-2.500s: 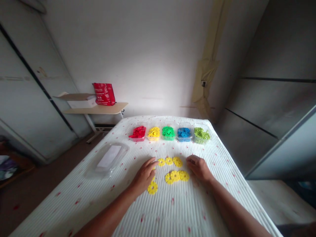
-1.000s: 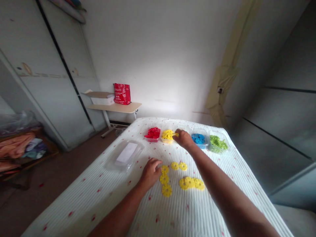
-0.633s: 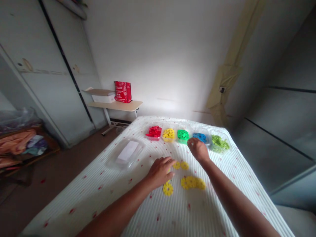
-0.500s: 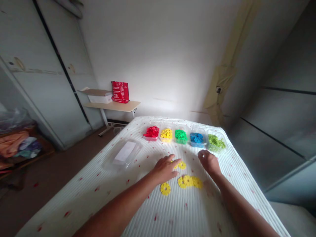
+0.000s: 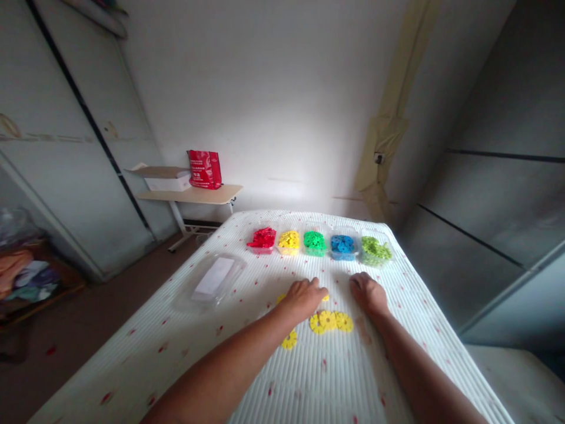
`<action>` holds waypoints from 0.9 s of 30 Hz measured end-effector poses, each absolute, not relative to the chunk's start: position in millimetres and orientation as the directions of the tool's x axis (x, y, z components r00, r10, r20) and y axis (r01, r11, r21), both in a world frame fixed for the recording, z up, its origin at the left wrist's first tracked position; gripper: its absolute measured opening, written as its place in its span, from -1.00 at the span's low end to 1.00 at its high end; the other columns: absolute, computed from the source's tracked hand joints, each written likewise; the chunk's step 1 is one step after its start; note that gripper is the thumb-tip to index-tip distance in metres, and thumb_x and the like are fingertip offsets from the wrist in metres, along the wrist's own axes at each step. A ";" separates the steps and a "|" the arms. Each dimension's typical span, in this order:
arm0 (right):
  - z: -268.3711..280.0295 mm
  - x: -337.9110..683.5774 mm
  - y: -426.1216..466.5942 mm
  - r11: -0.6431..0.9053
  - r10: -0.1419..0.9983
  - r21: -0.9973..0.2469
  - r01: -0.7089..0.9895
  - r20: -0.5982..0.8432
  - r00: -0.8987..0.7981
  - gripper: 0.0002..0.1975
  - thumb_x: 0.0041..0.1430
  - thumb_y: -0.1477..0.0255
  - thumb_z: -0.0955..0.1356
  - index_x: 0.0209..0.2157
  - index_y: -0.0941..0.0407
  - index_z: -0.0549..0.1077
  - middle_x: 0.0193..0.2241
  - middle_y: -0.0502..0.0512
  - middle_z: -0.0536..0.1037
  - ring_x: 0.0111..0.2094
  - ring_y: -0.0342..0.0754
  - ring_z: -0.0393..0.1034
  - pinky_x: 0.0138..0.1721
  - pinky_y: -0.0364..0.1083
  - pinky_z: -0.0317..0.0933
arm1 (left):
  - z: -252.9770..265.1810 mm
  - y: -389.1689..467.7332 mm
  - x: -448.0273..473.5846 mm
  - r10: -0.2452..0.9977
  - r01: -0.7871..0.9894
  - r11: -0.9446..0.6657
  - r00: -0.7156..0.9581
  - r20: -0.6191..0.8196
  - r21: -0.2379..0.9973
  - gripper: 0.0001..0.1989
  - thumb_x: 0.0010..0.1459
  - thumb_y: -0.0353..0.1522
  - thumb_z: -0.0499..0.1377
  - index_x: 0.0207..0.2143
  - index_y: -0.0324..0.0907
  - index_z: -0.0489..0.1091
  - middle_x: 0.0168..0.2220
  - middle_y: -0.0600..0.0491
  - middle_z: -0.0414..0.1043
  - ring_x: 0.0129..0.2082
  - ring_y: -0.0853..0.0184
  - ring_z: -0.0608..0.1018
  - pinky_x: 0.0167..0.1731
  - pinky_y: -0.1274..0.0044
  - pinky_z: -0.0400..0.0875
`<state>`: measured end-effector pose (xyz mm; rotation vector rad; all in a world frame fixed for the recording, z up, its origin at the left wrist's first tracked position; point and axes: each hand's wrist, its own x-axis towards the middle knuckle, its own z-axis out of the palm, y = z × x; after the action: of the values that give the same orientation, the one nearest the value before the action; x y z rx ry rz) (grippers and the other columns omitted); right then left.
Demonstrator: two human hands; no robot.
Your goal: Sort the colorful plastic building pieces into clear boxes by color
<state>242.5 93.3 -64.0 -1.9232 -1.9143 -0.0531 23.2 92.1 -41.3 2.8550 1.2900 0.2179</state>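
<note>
My left hand (image 5: 305, 297) is over the sheet with its fingers curled down at a yellow notched plastic snowflake disc (image 5: 325, 298), mostly hidden under the fingertips. My right hand (image 5: 369, 293) rests to the right, fingers closed; whatever they hold is hidden. Nearer me lies a short overlapping row of yellow discs (image 5: 327, 320). Another single yellow disc (image 5: 289, 340) lies below my left wrist, and part of one more yellow disc (image 5: 281, 298) shows left of that hand.
Along the far side stand clear tubs of red pieces (image 5: 263, 238), yellow pieces (image 5: 289, 241), green pieces (image 5: 315, 241), blue pieces (image 5: 343, 245) and light green pieces (image 5: 375, 250). A clear plastic lid (image 5: 229, 282) with a white label lies left. Behind is a side table (image 5: 216, 194) with a red bag (image 5: 205, 169).
My left hand has drawn its spread fingers in and shifted over the upper yellow disc. My right hand has turned lower, its fingers still closed. The view has swung slightly right.
</note>
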 end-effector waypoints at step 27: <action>-70.2 241.7 94.6 0.034 0.930 -0.265 0.964 0.360 0.067 -0.76 0.13 0.45 0.17 -0.42 0.11 0.44 -0.40 0.04 0.42 -0.45 -0.17 0.29 -0.48 -0.20 0.00 | 30.4 219.4 -14.0 0.956 0.891 -0.187 0.069 0.284 0.413 -0.57 0.06 -0.47 0.04 0.03 -0.30 0.26 -0.03 -0.13 0.35 -0.03 0.30 0.40 -0.09 0.58 0.27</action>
<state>241.7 94.6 -70.2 -1.9126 -1.8799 -0.1004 -14.0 219.4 30.4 2.1986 1.9142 0.7584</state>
